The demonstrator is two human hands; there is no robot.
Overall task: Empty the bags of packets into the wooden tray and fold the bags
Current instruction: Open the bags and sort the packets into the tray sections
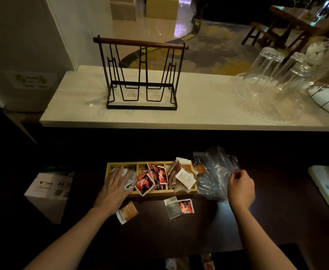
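A wooden tray with three compartments sits on the dark table. Grey packets fill its left part, red-and-black packets the middle, brown-and-white packets the right. My left hand lies flat with fingers spread on the tray's left compartment. My right hand pinches the edge of a crumpled clear plastic bag just right of the tray; a brown packet shows inside it. Loose on the table lie a brown packet and a grey and red pair.
A white marble counter behind holds a black wire rack, upturned glasses on a glass dish and a wire basket. An A4 paper box stands left of the table, a white object at the right.
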